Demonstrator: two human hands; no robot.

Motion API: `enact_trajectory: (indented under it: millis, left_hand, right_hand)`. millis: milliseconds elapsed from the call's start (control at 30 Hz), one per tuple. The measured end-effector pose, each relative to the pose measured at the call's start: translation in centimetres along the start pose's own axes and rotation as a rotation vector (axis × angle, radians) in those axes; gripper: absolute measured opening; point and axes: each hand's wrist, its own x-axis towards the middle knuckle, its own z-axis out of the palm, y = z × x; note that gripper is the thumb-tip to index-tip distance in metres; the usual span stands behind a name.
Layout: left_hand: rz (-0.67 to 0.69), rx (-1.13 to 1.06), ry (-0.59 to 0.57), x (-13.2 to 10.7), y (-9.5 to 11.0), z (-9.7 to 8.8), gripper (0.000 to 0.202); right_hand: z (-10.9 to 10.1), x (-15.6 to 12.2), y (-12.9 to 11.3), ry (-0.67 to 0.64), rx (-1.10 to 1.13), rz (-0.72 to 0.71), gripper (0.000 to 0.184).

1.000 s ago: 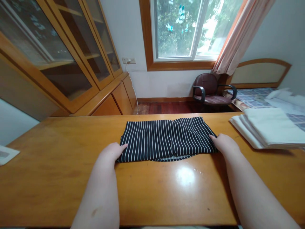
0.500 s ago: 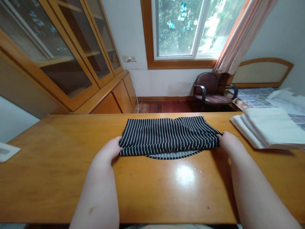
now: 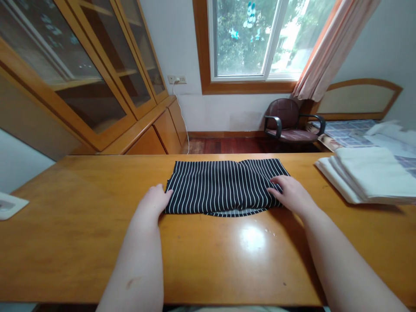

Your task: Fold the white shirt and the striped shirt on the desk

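A black garment with white stripes [image 3: 224,184], folded into a wide band, lies flat on the wooden table [image 3: 208,260]. A curved edge with a grey inside peeks out along its near side. My left hand [image 3: 154,200] rests at the garment's left edge, thumb on the cloth and fingers apart from it. On the right part of the garment, my right hand [image 3: 290,194] touches the cloth with thumb and fingers spread. The garment's right end is partly hidden behind this hand.
A stack of folded white cloth [image 3: 373,173] sits at the table's right. A white object [image 3: 13,206] lies at the left edge. Beyond the table are a glass-door cabinet [image 3: 97,65], a brown armchair [image 3: 289,121] and a bed [image 3: 347,130].
My right hand has let go of the garment's right corner and moved left onto the cloth. My left hand's grip has loosened. The near fold now lies flatter.
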Motion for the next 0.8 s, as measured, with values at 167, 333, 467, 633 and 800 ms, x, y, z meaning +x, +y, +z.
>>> enact_trajectory:
  millis: [167,333,467,633,800]
  left_hand:
    - [0.718,-0.123,0.117,-3.7,5.2,0.4,0.055]
    - [1.016,-0.142,0.035,-6.4,10.1,3.2,0.053]
    - [1.042,-0.124,0.013,-6.3,11.0,3.8,0.039]
    - [1.076,-0.091,-0.081,-6.1,10.3,2.6,0.027]
    - [1.094,-0.078,-0.268,-6.6,10.2,2.1,0.017]
  right_hand:
    - [1.8,-0.7,-4.5,-0.166,0.112,-0.357,0.037]
    - [2.7,-0.2,-4.8,-0.162,0.111,-0.381,0.028]
    - [2.4,0.0,-4.3,-0.108,0.147,-0.399,0.029]
    - [1.6,-0.3,-4.4,-0.109,0.21,-0.417,0.025]
    - [1.3,-0.7,-4.7,-0.371,0.245,-0.401,0.021]
